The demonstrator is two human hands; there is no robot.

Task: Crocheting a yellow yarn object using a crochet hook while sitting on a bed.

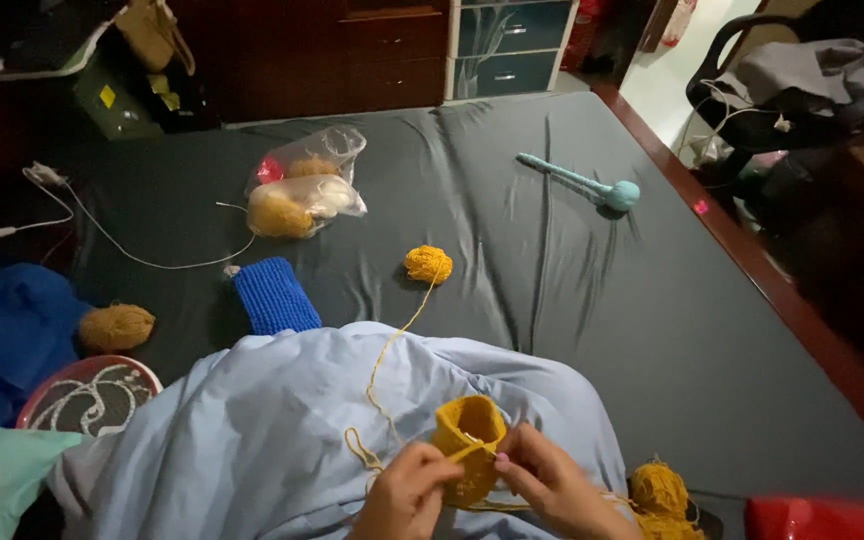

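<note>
We see a small mustard-yellow crocheted piece [468, 432], cup-shaped with its open rim up, near the bottom centre, resting on a pale blue blanket [282, 430] that covers the lap. The left hand [407, 495] is closed around the piece's left side, apparently steadying it. The right hand [552, 490] pinches the rim from the right with fingertips drawn narrow, seemingly on a thin hook, though that is too small for us to confirm.

A yellow strand [392, 345] runs from the piece up across the blanket to a small yellow yarn ball [428, 264] lying farther off on the dark grey bedsheet [552, 300], loose enough to feed freely. Another tangle of yellow yarn [660, 492] sits just right of the right hand.

Farther out, on the left, lie a blue knitted rectangle [274, 295], a tan yarn ball [116, 327] and a round red-rimmed container [87, 395]. At the far side, a clear plastic bag of yarn [304, 188] rests beside a white cable [132, 250]. To the far right lies a pale teal crocheted wand with a ball end [582, 183].
</note>
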